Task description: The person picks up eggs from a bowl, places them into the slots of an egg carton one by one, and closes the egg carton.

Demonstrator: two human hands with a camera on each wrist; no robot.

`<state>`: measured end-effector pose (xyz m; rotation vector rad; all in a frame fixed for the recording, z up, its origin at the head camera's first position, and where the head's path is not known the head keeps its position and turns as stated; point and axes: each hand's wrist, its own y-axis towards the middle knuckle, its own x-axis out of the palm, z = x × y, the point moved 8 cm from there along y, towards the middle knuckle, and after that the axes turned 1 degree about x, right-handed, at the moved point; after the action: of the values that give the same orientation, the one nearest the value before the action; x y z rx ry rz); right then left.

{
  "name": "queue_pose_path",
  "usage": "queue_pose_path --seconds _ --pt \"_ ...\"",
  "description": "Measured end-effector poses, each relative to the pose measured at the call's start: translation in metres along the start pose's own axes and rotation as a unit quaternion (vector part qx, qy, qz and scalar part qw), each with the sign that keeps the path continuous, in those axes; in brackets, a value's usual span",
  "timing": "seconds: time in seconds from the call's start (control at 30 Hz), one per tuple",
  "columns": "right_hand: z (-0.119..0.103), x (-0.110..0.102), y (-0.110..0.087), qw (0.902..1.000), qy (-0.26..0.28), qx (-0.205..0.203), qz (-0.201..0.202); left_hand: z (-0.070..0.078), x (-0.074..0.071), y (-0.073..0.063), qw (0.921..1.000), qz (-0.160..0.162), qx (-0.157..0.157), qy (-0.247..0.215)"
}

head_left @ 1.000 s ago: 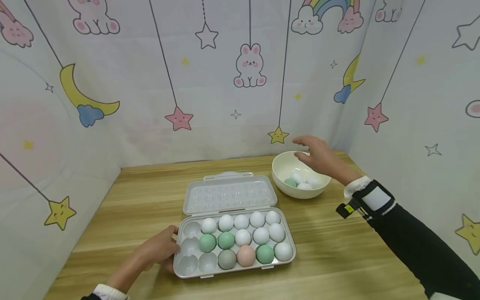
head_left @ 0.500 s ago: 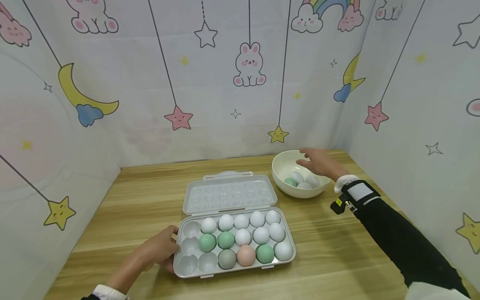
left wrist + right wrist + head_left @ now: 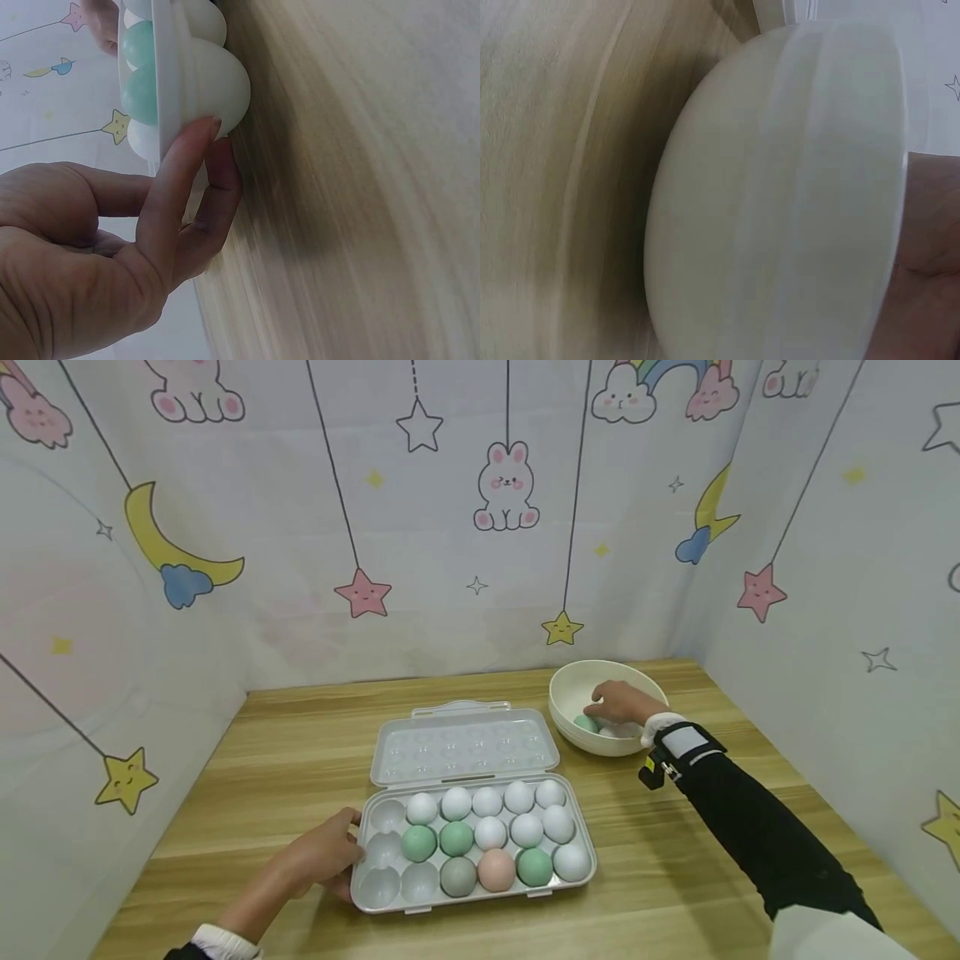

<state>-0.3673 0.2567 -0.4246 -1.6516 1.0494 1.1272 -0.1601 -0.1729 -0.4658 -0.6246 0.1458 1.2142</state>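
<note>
A plastic egg box (image 3: 378, 887) lies open on the table, its clear lid (image 3: 465, 747) folded back. White, green, grey and pink eggs fill most cups; several cups at the left end are bare. My left hand (image 3: 318, 852) holds that left end; in the left wrist view its fingertips (image 3: 199, 139) press the outside of a cup. My right hand (image 3: 628, 702) reaches down into a cream bowl (image 3: 600, 745), fingers over the eggs there. A green egg (image 3: 586, 723) shows beside the fingertips. The bowl wall hides the fingers in the right wrist view, and any grip is unclear.
The wooden table (image 3: 300, 752) carries the box and the bowl. A patterned white curtain (image 3: 450, 643) stands behind and along both sides. The bowl sits at the back right, close to the curtain.
My right hand has moved down and left, from above the bowl to inside it among the eggs. The left hand and the egg box stay in place; the head view has shifted slightly.
</note>
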Motion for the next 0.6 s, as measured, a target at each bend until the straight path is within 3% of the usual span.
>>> queue_pose_path --seconds 0.6 --pt "-0.0045 0.0088 -0.0009 0.9999 0.015 0.002 0.002 0.0001 0.0005 -0.0001 1.0000 0.002 0.000 0.000"
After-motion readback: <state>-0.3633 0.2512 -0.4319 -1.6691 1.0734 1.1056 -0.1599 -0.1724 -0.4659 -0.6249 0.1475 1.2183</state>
